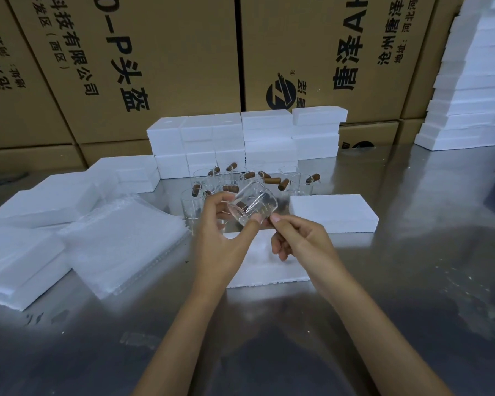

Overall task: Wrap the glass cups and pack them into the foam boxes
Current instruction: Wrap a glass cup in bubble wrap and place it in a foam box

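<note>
Cardboard cartons (160, 67) behind, upside-down print "有限公司", "头盔". Left hand (223, 241) gripped tilted glass cup (252, 205) above foam box (265, 264); right hand (300, 241) pinched cup's brown handle, fingers curled.

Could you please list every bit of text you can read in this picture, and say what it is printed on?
"科技有限公司", on the left carton.
"(西区)", same carton.
"-P头盔", same carton.
"沧州", on the right carton, beside a round black logo.
Other carton print: too cropped or blurred.
Markings on the held cup: too faint.
</note>
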Demonstrator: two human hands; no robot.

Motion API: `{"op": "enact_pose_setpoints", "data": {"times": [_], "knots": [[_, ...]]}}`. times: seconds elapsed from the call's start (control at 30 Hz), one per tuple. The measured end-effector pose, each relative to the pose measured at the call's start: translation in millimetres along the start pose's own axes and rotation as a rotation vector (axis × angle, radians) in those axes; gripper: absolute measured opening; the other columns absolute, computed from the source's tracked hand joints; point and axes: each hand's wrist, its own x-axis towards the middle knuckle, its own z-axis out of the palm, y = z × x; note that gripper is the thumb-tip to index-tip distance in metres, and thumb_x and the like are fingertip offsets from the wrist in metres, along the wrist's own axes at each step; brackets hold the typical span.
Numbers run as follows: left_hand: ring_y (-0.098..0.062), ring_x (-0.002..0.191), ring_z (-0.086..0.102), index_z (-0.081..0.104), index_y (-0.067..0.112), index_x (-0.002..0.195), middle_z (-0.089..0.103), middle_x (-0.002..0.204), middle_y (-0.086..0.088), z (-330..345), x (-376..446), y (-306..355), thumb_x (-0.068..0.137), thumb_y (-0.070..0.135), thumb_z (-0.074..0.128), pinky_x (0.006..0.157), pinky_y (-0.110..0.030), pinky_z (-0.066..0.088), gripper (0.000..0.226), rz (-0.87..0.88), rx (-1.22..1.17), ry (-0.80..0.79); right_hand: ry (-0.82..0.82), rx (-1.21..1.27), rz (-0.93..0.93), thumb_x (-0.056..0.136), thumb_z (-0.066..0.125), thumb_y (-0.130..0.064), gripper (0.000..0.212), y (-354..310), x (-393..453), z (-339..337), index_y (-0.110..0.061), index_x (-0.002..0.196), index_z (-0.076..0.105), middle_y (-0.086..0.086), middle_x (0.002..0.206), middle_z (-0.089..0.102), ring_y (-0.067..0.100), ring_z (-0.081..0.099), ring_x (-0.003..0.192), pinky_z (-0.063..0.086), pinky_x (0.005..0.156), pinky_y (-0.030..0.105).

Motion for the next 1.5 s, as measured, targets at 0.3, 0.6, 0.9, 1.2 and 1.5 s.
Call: {"op": "enact_pose_setpoints", "data": {"times": [0.3,0.6,0.9,1.2,1.5], "knots": [[0.0,0.101,0.053,0.047,0.059,0.108,0.051,0.105,0.029,-0.9,-3.7,4.0,0.073,0.072,0.068,0.074,-0.006,0.039,0.042,0.079,0.132,0.044,-0.148,-0.172,0.034,0.099,0.05,-0.048,0.038,-4.3,-4.3,3.0,-0.019,0.094,0.074,0.003,0.057,0.053,0.017,0.045,0.058,0.042,0.058,0.028],[0.004,0.113,0.054,0.041,0.063,0.125,0.056,0.115,0.035,-3.0,-0.5,2.2,0.078,0.085,0.044,0.097,-0.036,0.05,0.052,0.039,0.241,-0.116,0.045,-0.102,-0.037,0.102,0.05,-0.021,0.022,-2.1,-1.7,1.8,-0.007,0.096,0.066,-0.003,0.058,0.052,0.01,0.043,0.052,0.039,0.051,0.023],[-0.039,0.137,0.04,0.048,0.004,0.145,0.047,0.15,-0.018,-107.0,31.8,-55.1,0.102,0.023,0.049,0.112,-0.047,0.028,0.047,-0.387,0.94,0.007,0.332,-0.263,-0.164,0.1,0.052,-0.026,0.016,3.2,1.5,-2.0,-0.017,0.09,0.06,-0.003,0.068,0.054,0.005,0.046,0.06,0.038,0.059,0.016],[-0.042,0.107,0.056,0.078,0.004,0.103,0.069,0.114,-0.019,-105.7,34.9,-49.6,0.097,0.018,0.061,0.092,-0.046,0.045,0.023,-0.298,0.764,0.221,0.362,-0.246,-0.163,0.1,0.052,-0.022,0.016,4.1,2.2,-2.4,-0.012,0.09,0.061,-0.004,0.067,0.054,0.007,0.046,0.061,0.037,0.058,0.016],[0.002,0.054,0.059,0.077,0.023,0.093,0.074,0.081,0.008,-78.9,37.6,-20.7,0.094,0.022,0.068,0.066,-0.019,0.052,0.009,-0.39,0.128,0.143,0.089,0.014,-0.09,0.103,0.05,-0.02,0.018,-6.7,-4.7,0.8,-0.005,0.1,0.06,0.002,0.071,0.06,0.014,0.05,0.06,0.044,0.054,0.028]]}}
